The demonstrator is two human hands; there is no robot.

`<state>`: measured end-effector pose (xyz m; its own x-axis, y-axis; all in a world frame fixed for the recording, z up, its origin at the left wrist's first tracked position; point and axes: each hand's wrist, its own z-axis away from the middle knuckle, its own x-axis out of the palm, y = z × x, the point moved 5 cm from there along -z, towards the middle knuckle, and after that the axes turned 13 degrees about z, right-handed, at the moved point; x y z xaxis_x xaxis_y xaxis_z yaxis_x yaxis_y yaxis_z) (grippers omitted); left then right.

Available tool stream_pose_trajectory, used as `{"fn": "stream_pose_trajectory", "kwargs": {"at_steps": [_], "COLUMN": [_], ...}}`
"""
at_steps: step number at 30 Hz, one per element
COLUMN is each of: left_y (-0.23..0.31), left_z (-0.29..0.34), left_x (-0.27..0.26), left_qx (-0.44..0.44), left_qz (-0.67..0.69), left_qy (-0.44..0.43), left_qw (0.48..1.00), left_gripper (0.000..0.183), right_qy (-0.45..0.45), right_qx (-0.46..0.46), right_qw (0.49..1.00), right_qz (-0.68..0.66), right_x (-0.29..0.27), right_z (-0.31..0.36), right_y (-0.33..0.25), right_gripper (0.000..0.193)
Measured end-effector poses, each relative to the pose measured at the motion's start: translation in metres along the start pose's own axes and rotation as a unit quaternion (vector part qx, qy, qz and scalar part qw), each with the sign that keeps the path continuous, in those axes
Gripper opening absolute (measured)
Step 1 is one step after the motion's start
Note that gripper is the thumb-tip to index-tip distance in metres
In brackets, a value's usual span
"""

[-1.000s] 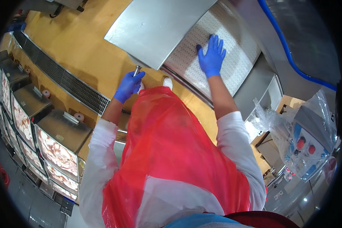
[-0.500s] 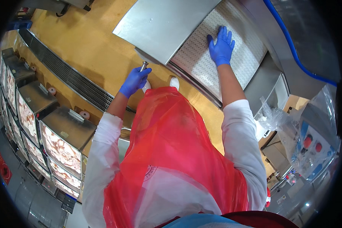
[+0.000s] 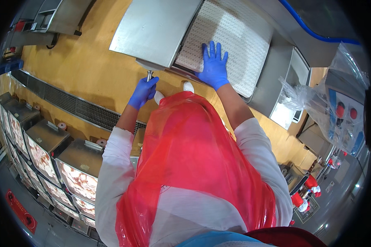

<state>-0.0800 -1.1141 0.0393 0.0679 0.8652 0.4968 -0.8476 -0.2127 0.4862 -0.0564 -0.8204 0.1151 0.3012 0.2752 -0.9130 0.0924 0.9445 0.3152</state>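
Observation:
My left hand (image 3: 142, 92), in a blue glove, is closed around a short shiny metal tube with a flared end (image 3: 149, 75). The flared end sticks up out of the fist, and the lower part is hidden by the fingers. My right hand (image 3: 214, 69), also blue-gloved, is stretched out flat with its fingers spread. It lies over the near part of a white, dimpled conveyor belt (image 3: 239, 39), palm down and holding nothing. Left of the belt is a smooth steel plate (image 3: 152, 31), whose near corner is just beyond my left hand.
Steel bins with pinkish contents (image 3: 79, 180) stand at the left beside a floor drain grate (image 3: 70, 102). A control box with red buttons (image 3: 345, 117), wrapped in clear plastic, is at the right. People in red and white (image 3: 311, 185) show at the far lower right.
My right hand has slid across the belt toward its near edge. The left hand still grips the metal tube. The whole view has turned somewhat.

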Motion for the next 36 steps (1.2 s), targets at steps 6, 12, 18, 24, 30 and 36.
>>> {"fn": "stream_pose_trajectory", "kwargs": {"at_steps": [6, 12, 18, 24, 30, 36], "left_y": [0.001, 0.000, 0.002, 0.004, 0.000, -0.004], "left_z": [0.003, 0.001, 0.000, 0.005, 0.004, 0.000], "left_x": [-0.001, 0.000, 0.002, 0.004, -0.004, -0.002], "left_qx": [-0.027, 0.000, 0.006, -0.015, -0.021, 0.002], "left_qz": [0.006, 0.005, -0.004, -0.016, 0.009, 0.008], "left_qy": [0.017, -0.014, -0.001, 0.013, -0.013, 0.025], "left_qw": [0.999, 1.000, 1.000, 1.000, 1.000, 1.000], "left_gripper": [0.033, 0.032, 0.033, 0.034, 0.035, 0.033], "right_qy": [0.032, 0.092, -0.043, 0.148, 0.218, 0.187], "right_qx": [-0.055, -0.073, 0.372, 0.275, 0.303, 0.346], "right_qw": [0.996, 0.987, 0.374, 0.065, 0.081, 0.061], "right_qz": [-0.069, -0.110, -0.849, -0.948, -0.924, -0.917], "right_x": [-0.001, 0.001, 0.113, 0.117, 0.106, 0.109], "right_z": [-0.003, 0.001, 0.089, 0.038, 0.022, 0.018], "right_y": [0.007, 0.015, -0.018, -0.023, -0.030, -0.027], "right_gripper": [0.121, 0.116, 0.073, 0.062, 0.061, 0.068]}}
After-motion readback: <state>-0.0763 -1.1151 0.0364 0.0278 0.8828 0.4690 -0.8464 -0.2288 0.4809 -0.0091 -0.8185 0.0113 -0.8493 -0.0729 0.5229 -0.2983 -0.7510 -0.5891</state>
